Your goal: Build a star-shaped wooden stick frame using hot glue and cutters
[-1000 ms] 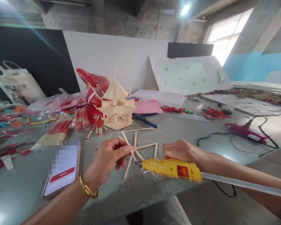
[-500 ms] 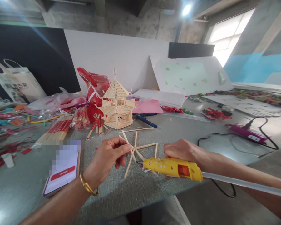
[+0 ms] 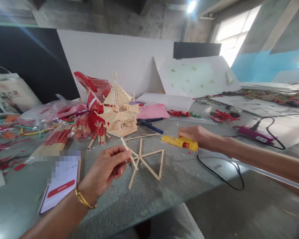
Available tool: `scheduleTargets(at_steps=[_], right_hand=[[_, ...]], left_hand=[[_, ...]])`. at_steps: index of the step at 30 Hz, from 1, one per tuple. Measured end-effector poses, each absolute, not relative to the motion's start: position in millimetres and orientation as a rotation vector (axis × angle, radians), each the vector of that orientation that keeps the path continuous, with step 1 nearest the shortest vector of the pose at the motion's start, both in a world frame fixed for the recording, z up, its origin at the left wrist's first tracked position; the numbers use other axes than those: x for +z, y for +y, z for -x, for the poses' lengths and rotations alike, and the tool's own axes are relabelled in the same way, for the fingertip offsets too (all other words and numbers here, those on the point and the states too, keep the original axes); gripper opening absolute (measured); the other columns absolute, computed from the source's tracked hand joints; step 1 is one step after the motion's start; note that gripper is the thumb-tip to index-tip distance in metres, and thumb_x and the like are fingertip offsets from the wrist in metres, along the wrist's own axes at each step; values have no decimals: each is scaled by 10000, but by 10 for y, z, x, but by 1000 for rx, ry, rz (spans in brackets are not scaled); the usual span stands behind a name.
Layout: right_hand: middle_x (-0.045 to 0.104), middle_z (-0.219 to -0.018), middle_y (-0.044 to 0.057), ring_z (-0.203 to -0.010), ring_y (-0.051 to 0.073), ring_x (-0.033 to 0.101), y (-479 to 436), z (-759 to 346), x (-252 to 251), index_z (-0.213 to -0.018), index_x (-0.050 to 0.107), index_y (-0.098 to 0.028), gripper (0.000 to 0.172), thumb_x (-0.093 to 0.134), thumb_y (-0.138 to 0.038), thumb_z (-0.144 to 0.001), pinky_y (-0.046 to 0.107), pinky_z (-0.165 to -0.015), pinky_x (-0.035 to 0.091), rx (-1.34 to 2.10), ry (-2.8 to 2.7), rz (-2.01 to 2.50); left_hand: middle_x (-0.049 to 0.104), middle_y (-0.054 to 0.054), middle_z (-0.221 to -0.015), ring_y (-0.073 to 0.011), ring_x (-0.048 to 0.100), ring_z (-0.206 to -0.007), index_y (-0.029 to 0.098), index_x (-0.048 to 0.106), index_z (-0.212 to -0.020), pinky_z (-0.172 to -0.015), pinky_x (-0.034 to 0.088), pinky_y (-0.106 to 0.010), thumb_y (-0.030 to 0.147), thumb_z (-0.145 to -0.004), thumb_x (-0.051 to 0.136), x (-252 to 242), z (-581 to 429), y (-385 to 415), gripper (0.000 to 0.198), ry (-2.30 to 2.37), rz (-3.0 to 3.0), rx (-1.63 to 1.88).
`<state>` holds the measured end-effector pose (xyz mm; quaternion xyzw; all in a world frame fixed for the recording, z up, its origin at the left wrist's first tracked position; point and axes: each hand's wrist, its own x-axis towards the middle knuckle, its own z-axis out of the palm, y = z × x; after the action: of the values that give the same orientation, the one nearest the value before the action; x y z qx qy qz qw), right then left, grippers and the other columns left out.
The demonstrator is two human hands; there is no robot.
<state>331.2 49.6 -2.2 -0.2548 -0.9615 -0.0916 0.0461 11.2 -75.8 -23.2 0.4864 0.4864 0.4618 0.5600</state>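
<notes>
My left hand [image 3: 112, 162] pinches a thin wooden stick [image 3: 126, 146] at the left side of a flat star-shaped stick frame [image 3: 149, 168]. The frame's sticks meet at one centre, and two outer sticks join spokes on its right. In my right hand [image 3: 193, 135] is a yellow glue gun [image 3: 179, 142], held above the table to the right of the frame, its nozzle pointing left. A clear glue stick trails from its back. Behind the frame stands a pagoda model [image 3: 121, 114] built of sticks.
A phone [image 3: 62, 186] lies left of my left hand. Bundled sticks [image 3: 52, 139], a red bag [image 3: 93, 89] and blue-handled pliers [image 3: 150, 125] are farther back. A black cable [image 3: 214, 177] loops at right near a purple power strip [image 3: 256, 134].
My right hand has lifted the glue gun away from the frame, up and to the right. My left hand still grips the stick. The whole view has shifted slightly.
</notes>
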Motion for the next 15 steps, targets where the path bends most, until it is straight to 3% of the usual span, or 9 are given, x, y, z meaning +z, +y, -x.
scheduleTargets(at_steps=[3,6,12,15], right_hand=[[549,-779,86,-695,136,462,878,-3604,46,-800,543,-113,109,466,-124,-877,262,-644,303,-369,-2944,955],[579,-845,114,-734,151,482,1189,-3812,51,-856,585,-87,60,531,-84,-829,271,-667,307,-412,-2970,1092],[633,-807,61,-716,103,510,1446,-3869,-76,-776,640,-84,119,578,11,-741,227,-693,338,-389,-2853,1250],[628,-708,10,-656,36,487,1386,-3766,-1,-702,636,-36,120,553,-22,-787,196,-664,322,-426,-2551,1342]], left_hand=[[436,80,-455,-52,343,-390,171,574,-720,-382,263,-165,426,-760,608,-215,-147,-756,261,1320,-1445,934],[538,45,-562,-88,453,-481,188,614,-759,-460,327,-199,381,-801,547,-150,-229,-763,209,1484,-1925,728],[623,9,-745,-125,558,-627,202,623,-801,-589,361,-251,225,-883,397,-68,-371,-766,242,1443,-2483,239],[627,-7,-767,-155,573,-646,201,605,-790,-591,363,-276,193,-888,386,-84,-405,-744,241,1451,-2560,9]])
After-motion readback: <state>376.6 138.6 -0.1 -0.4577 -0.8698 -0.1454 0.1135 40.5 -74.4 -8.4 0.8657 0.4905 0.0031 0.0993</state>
